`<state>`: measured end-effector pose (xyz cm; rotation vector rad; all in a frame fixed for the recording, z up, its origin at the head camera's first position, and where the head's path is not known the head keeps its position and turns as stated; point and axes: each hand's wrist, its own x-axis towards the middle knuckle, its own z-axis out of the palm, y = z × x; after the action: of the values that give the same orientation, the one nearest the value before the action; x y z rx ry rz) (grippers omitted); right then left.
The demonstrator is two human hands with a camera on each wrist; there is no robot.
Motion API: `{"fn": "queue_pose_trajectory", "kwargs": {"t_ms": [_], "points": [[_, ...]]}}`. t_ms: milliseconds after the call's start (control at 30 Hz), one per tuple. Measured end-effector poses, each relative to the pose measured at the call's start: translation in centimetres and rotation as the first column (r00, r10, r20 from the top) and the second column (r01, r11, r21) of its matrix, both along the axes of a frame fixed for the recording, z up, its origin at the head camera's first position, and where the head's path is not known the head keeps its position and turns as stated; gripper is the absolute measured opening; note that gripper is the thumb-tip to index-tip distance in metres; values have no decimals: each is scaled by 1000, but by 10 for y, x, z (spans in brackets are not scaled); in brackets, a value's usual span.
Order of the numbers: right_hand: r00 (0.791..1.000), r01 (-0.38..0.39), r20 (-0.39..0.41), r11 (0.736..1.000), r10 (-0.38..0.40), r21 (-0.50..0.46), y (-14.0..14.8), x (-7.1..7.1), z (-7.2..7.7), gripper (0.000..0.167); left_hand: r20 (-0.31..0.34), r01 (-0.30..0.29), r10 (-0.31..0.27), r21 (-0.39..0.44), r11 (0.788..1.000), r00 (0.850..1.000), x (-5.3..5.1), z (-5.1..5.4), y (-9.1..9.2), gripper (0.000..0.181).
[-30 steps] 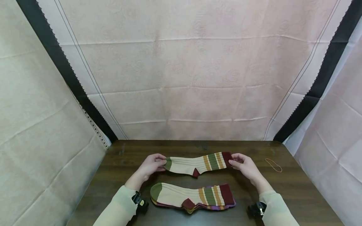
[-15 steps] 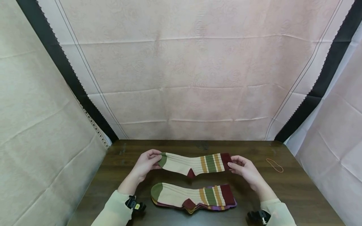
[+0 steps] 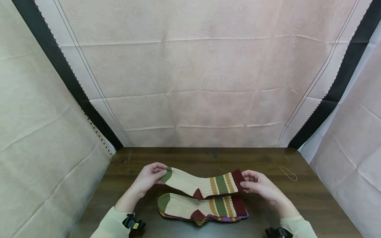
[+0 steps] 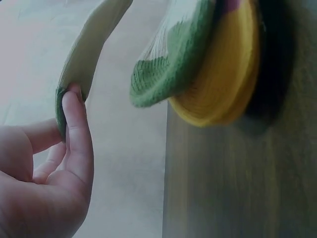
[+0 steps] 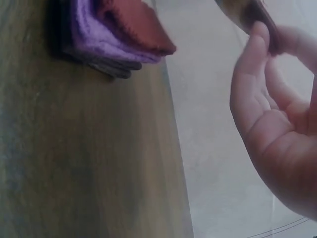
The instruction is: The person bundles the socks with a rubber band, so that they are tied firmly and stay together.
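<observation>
A cream sock (image 3: 190, 182) with a green toe, maroon heel and cuff, and green and mustard stripes is stretched between both hands above the table. My left hand (image 3: 150, 178) pinches its toe between thumb and fingers, also plain in the left wrist view. At the other end my right hand (image 3: 258, 185) pinches the maroon cuff. Just below and nearer lies a stack of socks (image 3: 184, 207), a matching cream one on top, with mustard and purple edges showing beneath. In the right wrist view the purple cuff (image 5: 94, 29) of the stack appears under a maroon one.
The dark wooden table (image 3: 312, 205) carries the stack near its front middle. A thin orange rubber band (image 3: 288, 174) lies toward the right. Pale cloth panels (image 3: 202, 82) close off the back and both sides.
Both hands have drawn the held sock toward the stack, the right hand lowering its cuff end. The sock's toe has shifted left. The stack and rubber band stay where they were.
</observation>
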<state>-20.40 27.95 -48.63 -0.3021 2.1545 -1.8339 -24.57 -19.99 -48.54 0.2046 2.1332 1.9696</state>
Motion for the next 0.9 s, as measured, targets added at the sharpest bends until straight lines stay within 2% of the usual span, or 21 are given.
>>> {"fn": "queue_pose_trajectory", "kwargs": {"t_ms": [167,300,433,633,900], "points": [[990,-133,40,991,133,9,0,9,1,40,9,94,-94,-43,995,996,11,1,-11,31],[978,-204,54,979,204,9,0,13,0,37,19,153,-152,-55,987,988,16,3,-15,31],[971,-231,64,973,231,4,2,16,-1,35,49,192,-189,-69,979,981,20,3,-16,31],[960,-273,73,962,271,6,4,18,-6,34,104,241,-232,-84,967,967,26,-5,-15,31],[950,-301,76,953,301,-15,6,20,-11,34,119,259,-251,-60,964,961,30,-11,-17,33]]}}
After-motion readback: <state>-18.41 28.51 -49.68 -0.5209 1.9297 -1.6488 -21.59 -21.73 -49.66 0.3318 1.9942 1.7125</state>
